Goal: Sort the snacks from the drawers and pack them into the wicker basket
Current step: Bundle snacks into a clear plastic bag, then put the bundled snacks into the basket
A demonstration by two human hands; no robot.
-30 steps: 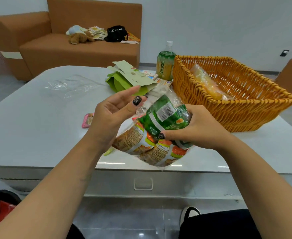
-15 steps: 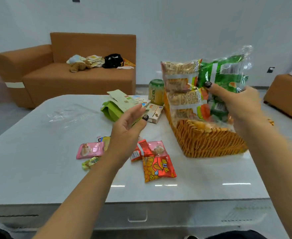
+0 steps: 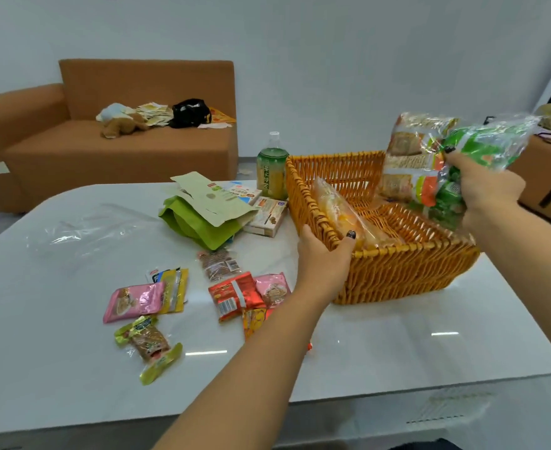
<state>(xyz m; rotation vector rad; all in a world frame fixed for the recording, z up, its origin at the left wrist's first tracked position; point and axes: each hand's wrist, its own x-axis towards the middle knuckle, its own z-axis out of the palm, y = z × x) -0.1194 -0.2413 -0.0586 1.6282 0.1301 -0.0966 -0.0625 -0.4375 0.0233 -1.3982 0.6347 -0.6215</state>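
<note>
White tabletop carries most things, with an orange sofa behind it. Next in size, the wicker basket has its near corner in the grip of the left hand, thumb curled over the rim. Above the basket's far side, the right hand pinches a clear bag of snack packs. Left of the left grip, small snacks wait. I think it is best to steady the basket and lower the bag flat beside the yellow pack.
</note>
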